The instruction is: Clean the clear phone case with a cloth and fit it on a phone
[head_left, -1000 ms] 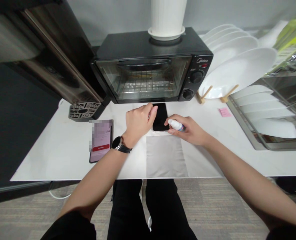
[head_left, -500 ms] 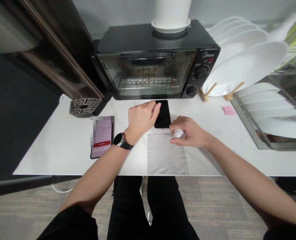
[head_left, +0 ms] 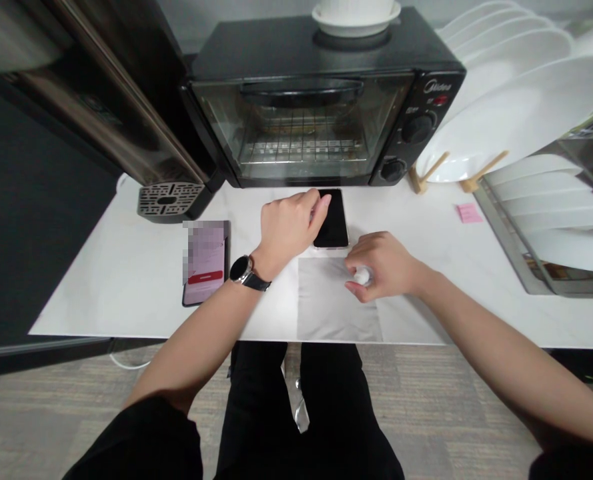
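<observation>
My right hand (head_left: 386,265) is wrapped round a small bottle (head_left: 361,275) with a white top, just above the right part of a grey cloth (head_left: 333,303). Most of the bottle is hidden by the fingers. My left hand (head_left: 291,223) is closed, its thumb and curled fingers over the left edge of a black-screened phone (head_left: 333,223). A small pale bit shows between those fingers, too hidden to name. The phone lies flat behind the cloth, in what looks like a clear case. On my left wrist is a black watch (head_left: 241,268).
A second phone (head_left: 205,263) with a lit screen lies to the left. Behind stand a black toaster oven (head_left: 301,133) and a machine with a drip tray (head_left: 170,200). White plates (head_left: 521,113), a pink note (head_left: 469,213) and a dish rack (head_left: 511,247) are at the right.
My right hand has drawn slightly away from the phone, toward me, and the bottle's top has turned. My left hand stays by the phone. The whole view has shifted a little.
</observation>
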A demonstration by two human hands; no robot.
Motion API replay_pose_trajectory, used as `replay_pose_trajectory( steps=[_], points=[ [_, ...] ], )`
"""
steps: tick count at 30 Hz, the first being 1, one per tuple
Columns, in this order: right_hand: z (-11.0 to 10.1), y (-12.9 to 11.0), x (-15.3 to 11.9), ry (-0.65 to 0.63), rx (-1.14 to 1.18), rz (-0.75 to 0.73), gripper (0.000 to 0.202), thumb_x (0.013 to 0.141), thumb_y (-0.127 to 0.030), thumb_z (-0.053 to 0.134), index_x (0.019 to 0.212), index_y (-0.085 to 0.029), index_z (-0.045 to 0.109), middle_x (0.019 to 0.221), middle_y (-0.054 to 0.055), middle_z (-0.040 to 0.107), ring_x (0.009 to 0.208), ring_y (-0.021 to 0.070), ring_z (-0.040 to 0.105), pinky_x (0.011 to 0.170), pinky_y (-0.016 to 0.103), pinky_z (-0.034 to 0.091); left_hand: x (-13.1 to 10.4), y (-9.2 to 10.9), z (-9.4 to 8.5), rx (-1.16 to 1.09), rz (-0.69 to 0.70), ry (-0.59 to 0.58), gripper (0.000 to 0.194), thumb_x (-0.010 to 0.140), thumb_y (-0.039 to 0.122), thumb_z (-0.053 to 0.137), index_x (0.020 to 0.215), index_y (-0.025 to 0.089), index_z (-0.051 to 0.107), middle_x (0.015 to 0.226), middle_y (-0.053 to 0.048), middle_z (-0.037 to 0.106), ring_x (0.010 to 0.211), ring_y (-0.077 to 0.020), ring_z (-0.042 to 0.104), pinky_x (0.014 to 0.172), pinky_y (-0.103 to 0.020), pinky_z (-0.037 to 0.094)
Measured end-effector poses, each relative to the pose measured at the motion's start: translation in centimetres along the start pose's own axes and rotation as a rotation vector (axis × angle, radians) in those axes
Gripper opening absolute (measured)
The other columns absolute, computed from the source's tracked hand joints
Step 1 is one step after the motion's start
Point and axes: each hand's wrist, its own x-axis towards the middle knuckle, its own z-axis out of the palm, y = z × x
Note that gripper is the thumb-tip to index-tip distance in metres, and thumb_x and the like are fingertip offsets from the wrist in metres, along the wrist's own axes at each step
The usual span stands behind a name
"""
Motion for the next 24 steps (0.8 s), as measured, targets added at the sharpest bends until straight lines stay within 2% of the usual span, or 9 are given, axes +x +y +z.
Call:
replay_pose_trajectory(
  steps=[12, 24],
  points=[
    [-0.46, 0.45, 0.32, 0.060, 0.051, 0.016, 0.022, 0.057, -0.041, 0.048, 0.063, -0.020, 0.046, 0.058, -0.002, 0.049, 0.058, 0.0125, 0.044, 0.059, 0.026, 0.026, 0.04, -0.02, -0.08, -0.028, 0.001, -0.008, 0.039, 0.076, 0.042, 0.017, 0.068, 0.017, 0.048, 0.062, -0.003, 0.053, 0.057, -0.0135, 0.047, 0.048, -0.026, 0.022],
    [0.19, 0.07, 0.22, 0.133, 0.039, 0.021, 0.023, 0.059, -0.042, 0.042, 0.056, -0.019, 0.045, 0.051, -0.002, 0.046, 0.052, 0.0115, 0.040, 0.055, 0.025, 0.026, 0.02, 0.00, 0.01, -0.042, 0.005, 0.003, 0.039, 0.076, 0.041, 0.017, 0.068, 0.018, 0.047, 0.061, -0.002, 0.052, 0.056, -0.0133, 0.046, 0.047, -0.026, 0.020]
  ],
)
